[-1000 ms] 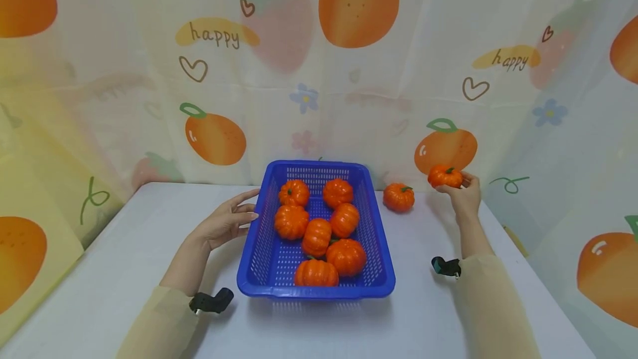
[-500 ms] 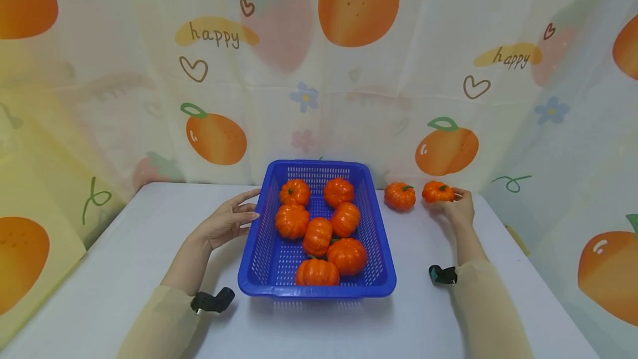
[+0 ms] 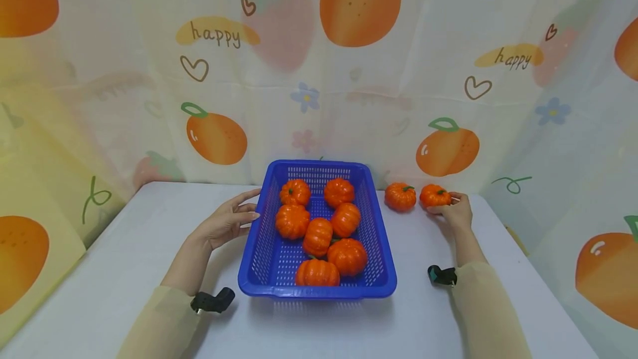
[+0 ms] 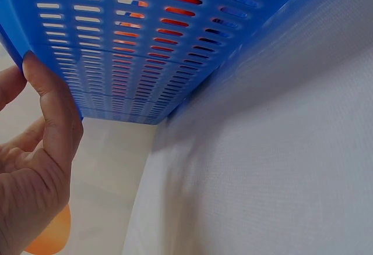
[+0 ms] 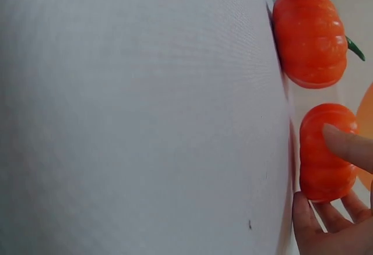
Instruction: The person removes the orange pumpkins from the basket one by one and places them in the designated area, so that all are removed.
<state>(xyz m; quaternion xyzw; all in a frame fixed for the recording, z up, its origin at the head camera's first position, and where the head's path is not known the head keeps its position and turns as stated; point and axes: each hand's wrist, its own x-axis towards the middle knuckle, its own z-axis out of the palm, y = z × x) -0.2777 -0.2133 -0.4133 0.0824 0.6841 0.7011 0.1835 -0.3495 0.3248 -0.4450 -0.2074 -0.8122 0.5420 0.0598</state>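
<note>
My left hand [image 3: 226, 223] rests against the outer left side of a blue plastic basket [image 3: 317, 291]. Its fingertips touch the rim, as the left wrist view shows closely. Inside the basket lie several small orange pumpkins [image 3: 291, 221]. On the table to the right, my right hand [image 3: 457, 214] holds a small orange pumpkin [image 3: 435, 195] with a green stem, thumb on its near side and fingers around its right side. Another pumpkin [image 3: 400, 197] sits just left of it, beside the basket; in the right wrist view this pumpkin [image 5: 310, 38] stands apart from the held one.
The white table [image 3: 124, 270] carries the basket and both loose pumpkins. Behind its far edge hangs a fruit-printed curtain [image 3: 349, 109]. Small black devices are strapped at the left wrist [image 3: 212, 300] and right wrist [image 3: 442, 276].
My right hand has lowered the pumpkin from the air and moved it slightly left, down to the table beside the other loose pumpkin. My left hand and the basket have stayed in place.
</note>
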